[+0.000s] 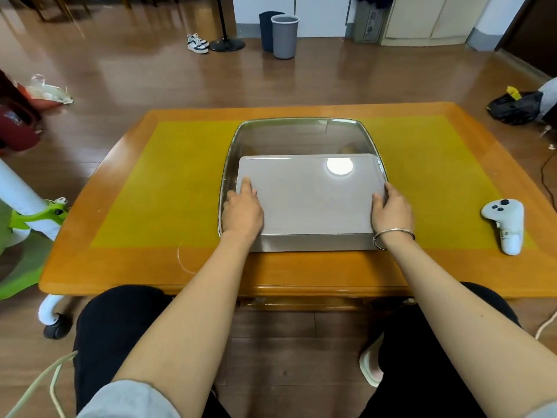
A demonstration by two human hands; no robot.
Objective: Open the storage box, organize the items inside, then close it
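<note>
A flat grey storage box (310, 200) with its lid on lies at the middle of the table, its near side at the front of a glass plate (298, 134). My left hand (242, 211) rests on the lid's left part, index finger stretched toward the far left corner. My right hand (391, 208), with a silver bangle at the wrist, holds the box's right edge, thumb on top of the lid. The box's contents are hidden.
The orange wooden table (211, 267) has a yellow mat (168, 182). A white game controller (505, 223) lies at the right. On the floor stand grey bins (284, 36), shoes (197, 43), a black bag (517, 107) and a green-and-white frame (33, 218) at the left.
</note>
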